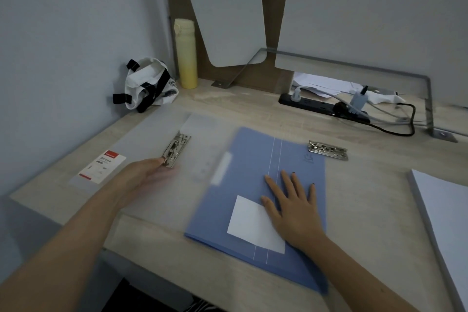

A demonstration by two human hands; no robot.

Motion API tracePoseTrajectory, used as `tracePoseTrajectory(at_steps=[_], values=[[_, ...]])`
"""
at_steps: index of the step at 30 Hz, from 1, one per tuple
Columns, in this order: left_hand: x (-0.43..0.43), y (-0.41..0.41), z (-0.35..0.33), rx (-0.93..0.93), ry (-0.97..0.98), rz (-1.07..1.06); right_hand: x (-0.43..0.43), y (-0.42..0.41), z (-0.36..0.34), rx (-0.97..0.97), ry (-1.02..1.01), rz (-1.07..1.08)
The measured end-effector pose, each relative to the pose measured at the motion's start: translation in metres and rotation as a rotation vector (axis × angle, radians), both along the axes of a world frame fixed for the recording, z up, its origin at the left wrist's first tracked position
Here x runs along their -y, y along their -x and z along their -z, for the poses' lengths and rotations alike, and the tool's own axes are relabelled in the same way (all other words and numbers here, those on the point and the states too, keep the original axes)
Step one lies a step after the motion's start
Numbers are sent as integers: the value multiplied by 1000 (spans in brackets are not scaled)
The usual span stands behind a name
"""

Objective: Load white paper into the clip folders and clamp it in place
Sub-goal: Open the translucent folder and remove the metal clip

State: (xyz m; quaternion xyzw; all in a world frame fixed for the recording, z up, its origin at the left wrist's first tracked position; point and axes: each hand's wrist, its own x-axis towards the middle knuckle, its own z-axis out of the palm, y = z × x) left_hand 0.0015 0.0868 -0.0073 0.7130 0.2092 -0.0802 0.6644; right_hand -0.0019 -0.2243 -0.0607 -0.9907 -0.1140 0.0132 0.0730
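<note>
Right hand [293,206] flat and open, fingers spread, palm down on the blue folder [255,192], just right of its white label [254,227]. Left hand [144,175] blurred, left of the blue folder, fingertips at the near end of the metal clip [175,147] on the clear folder [157,159]; whether gripping or only touching, cannot tell. Second clip [327,150] at the blue folder's far right corner, paper stack [445,210] well right of it at the desk [367,197] edge.
</note>
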Motion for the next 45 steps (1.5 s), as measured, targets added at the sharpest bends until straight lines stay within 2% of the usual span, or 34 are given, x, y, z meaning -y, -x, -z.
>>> tracePoseTrajectory(at_steps=[4,18,23,32,36,38,40,45], values=[[2,-7,-20,-7,-6,82,0,0,0,-1,10,-13],[12,-84,-30,-94,-83,-65,-2,0,-1,18,-14,4],[24,-102,-23,-91,-172,-164,-3,-1,4,31,52,60],[31,-128,-3,-51,-383,-184,-2,0,4,-13,-12,62],[26,-129,-7,-81,-367,-180,2,-1,-3,42,-159,10],[27,-130,-10,-80,-363,-163,10,-3,-10,5,-236,25],[32,-133,-9,-63,-361,-149,23,-9,-13,55,-273,68],[45,-133,-5,-15,-324,-136,69,-26,-14,57,-173,195]])
